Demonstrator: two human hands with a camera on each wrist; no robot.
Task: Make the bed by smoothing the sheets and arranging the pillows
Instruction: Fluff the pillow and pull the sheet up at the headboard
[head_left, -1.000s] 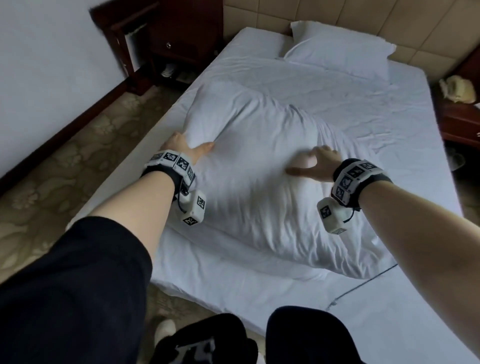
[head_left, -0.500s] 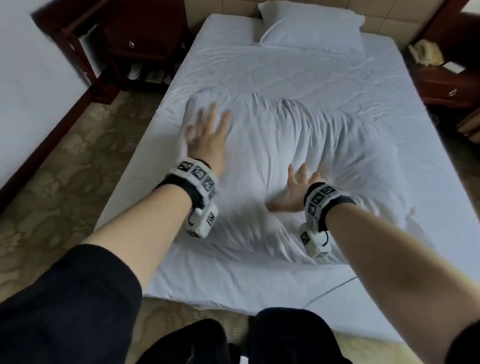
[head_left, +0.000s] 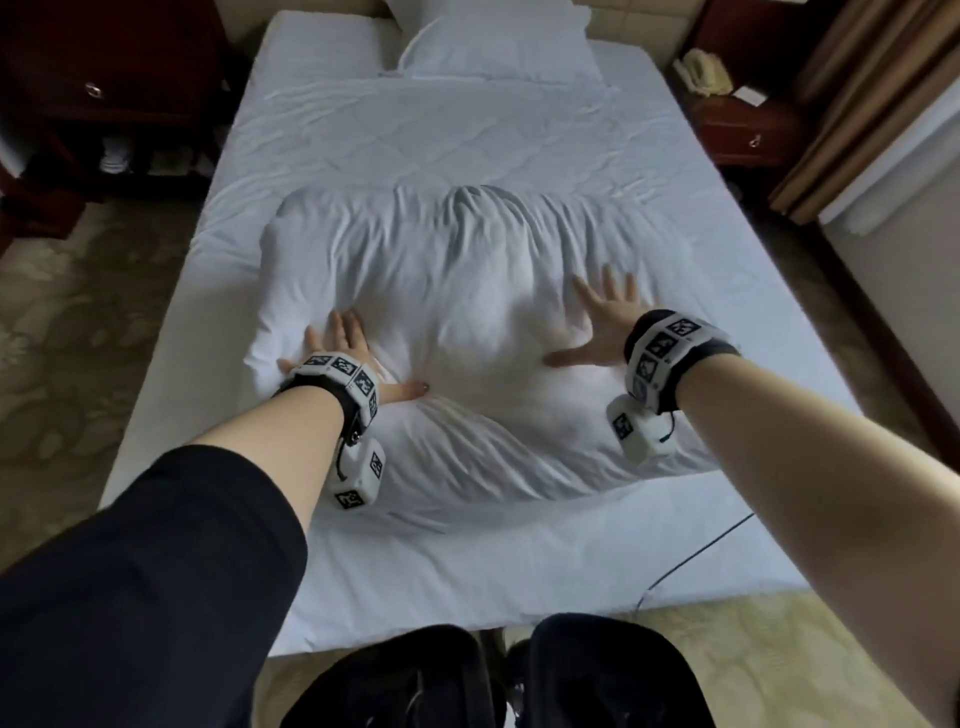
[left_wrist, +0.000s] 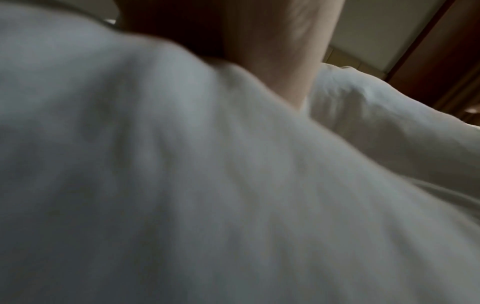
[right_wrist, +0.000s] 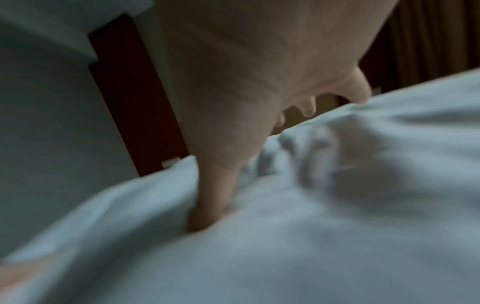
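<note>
A large wrinkled white pillow lies across the middle of the white sheet of the bed. My left hand presses flat on the pillow's near left part, fingers straight and thumb spread to the right. My right hand lies flat on the pillow's right part, fingers spread. A second white pillow rests at the head of the bed. The left wrist view shows blurred pillow fabric below my palm. In the right wrist view my thumb sinks into the soft fabric.
Dark wooden nightstands stand at both sides of the headboard, the left one and the right one with a beige telephone on it. Curtains hang at the right. A thin black cable crosses the bed's near right corner. Patterned carpet surrounds the bed.
My left hand slid back toward me to the pillow's near left part. My right hand moved forward and right across the pillow. The view has shifted toward the bed's foot.
</note>
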